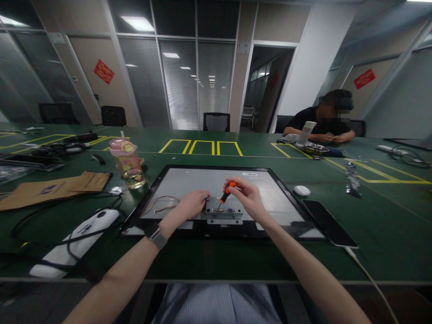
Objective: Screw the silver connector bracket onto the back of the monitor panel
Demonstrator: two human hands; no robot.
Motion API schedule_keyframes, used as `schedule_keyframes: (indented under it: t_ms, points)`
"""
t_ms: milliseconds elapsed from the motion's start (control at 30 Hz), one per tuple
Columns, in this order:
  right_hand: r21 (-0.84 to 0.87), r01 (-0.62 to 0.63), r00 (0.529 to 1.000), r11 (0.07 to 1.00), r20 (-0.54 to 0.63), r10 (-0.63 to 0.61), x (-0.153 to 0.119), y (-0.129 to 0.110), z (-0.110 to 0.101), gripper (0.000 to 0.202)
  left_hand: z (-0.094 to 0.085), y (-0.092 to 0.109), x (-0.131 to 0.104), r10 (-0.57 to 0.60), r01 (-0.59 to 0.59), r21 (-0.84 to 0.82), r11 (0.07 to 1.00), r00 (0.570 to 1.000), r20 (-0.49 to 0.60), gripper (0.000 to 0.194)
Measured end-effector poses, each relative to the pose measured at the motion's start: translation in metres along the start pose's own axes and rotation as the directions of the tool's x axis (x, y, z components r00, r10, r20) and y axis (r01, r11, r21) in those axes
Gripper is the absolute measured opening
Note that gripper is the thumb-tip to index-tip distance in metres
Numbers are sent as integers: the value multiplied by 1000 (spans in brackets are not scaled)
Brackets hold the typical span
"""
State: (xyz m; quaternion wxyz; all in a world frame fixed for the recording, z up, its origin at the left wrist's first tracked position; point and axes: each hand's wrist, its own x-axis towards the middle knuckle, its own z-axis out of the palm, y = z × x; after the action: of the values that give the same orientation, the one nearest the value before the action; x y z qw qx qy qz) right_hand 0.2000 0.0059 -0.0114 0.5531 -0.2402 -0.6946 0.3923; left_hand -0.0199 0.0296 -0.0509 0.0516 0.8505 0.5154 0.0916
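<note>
A large flat screen panel with a black frame lies in front of me, its grey back facing up. Near its front edge is a metal bracket with port connectors. My right hand is closed round the handle of an orange and black screwdriver, whose shaft slants down to the left onto the bracket. At the bracket's left end my left hand bends its fingers against the edge; its fingertips are partly hidden, so what they pinch is unclear. Thin wires lie left of that hand.
Left stand a pink-lidded bottle, a brown paper bag and a white power strip with black cables. To the right are a white earbud case and a phone on a cable. Another person sits across the table.
</note>
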Motion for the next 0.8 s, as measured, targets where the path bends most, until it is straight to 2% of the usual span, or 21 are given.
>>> schedule_keyframes:
  t_ms: [67,133,233,300,367,433,533,600,667,800]
  points:
    - [-55,34,995,998,-95,-39,0,3,1,14,-1,0,-1,-5,5,-2,1000,1000,-1,35]
    - [-94,60,989,994,-133,-72,0,3,2,12,-1,0,0,-3,3,-4,1000,1000,-5,35]
    - [-37,46,998,998,-34,-47,-1,1,2,27,0,-1,1,-1,1,1,1000,1000,-6,34]
    - [62,-10,998,998,65,6,0,-1,1,36,1,-1,2,-3,3,11,1000,1000,3,33]
    - [104,-50,993,993,107,39,0,0,-1,39,2,-2,2,-1,1,19,1000,1000,10,33]
    - [51,-37,998,998,58,34,1,3,-1,36,2,-1,2,-2,2,20,1000,1000,5,33]
    - [-94,30,995,995,-88,-39,1,8,0,24,2,-1,1,-4,4,10,1000,1000,0,34]
    - [-148,61,989,987,-128,-80,0,8,0,20,2,-1,1,1,-1,3,1000,1000,-4,34]
    - [-124,63,993,990,-92,-74,0,6,-1,23,2,-2,1,10,-9,9,1000,1000,-13,34]
    - [104,-33,997,994,72,25,0,3,-4,34,1,-1,0,10,-10,38,999,1000,-10,33]
